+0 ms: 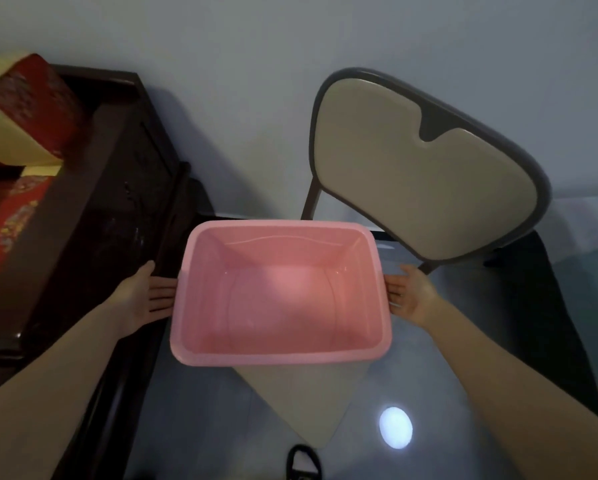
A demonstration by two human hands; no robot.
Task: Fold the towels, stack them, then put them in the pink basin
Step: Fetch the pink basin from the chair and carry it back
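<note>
An empty pink rectangular basin (280, 355) fills the middle of the head view, over a glossy table. My left hand (145, 296) is at its left side, palm up, with the fingertips tucked under the rim. On the opposite side my right hand (408, 292) is placed the same way, fingers under the right rim. Both hands carry the basin between them. No towels are in view.
A chair with a beige padded back (425, 174) stands just behind the basin to the right. Dark wooden furniture (93, 216) runs along the left, with red and yellow bedding (13, 133) beyond. The table top (463, 358) reflects a lamp. A dark object (302, 462) sits at the bottom edge.
</note>
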